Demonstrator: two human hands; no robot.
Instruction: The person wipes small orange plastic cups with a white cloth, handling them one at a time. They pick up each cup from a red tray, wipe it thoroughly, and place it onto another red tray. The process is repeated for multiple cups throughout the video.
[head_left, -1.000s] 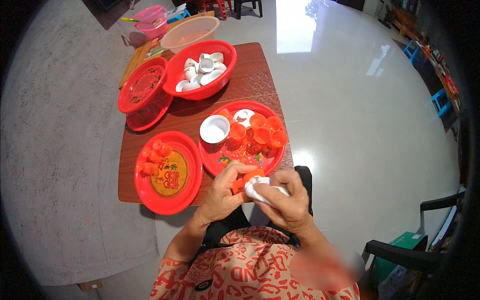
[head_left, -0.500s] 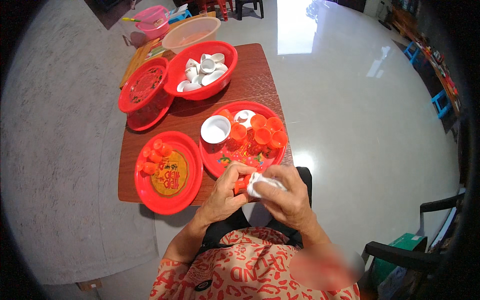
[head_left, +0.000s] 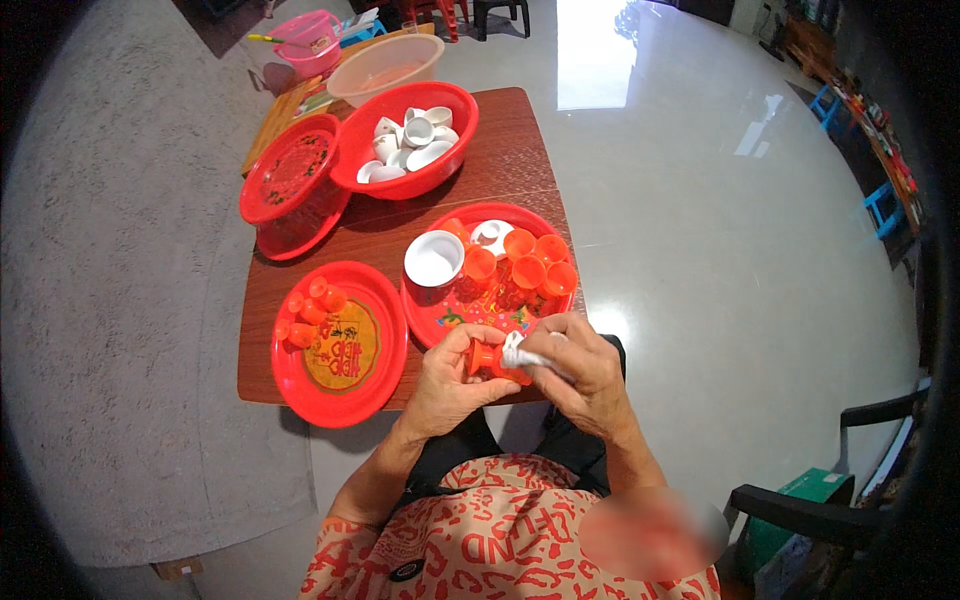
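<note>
Right now, an orange-red stemmed cup [head_left: 486, 357] sits in the L hand [head_left: 447, 387], fingers curled round it. The R hand [head_left: 585, 378] pinches a bunched white cloth [head_left: 528, 350] against the cup. Just beyond both hands: round red tray [head_left: 413, 312] w/ more orange-red cups [head_left: 528, 271] & a white bowl [head_left: 434, 258]. L of the L hand: red plate [head_left: 297, 398] w/ small cups [head_left: 312, 312]. Farther off, red basin [head_left: 432, 180] w/ white crockery [head_left: 418, 131].

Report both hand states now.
Left hand: closed, holding an orange cup.
Right hand: closed, holding a white cloth against the cup.
</note>
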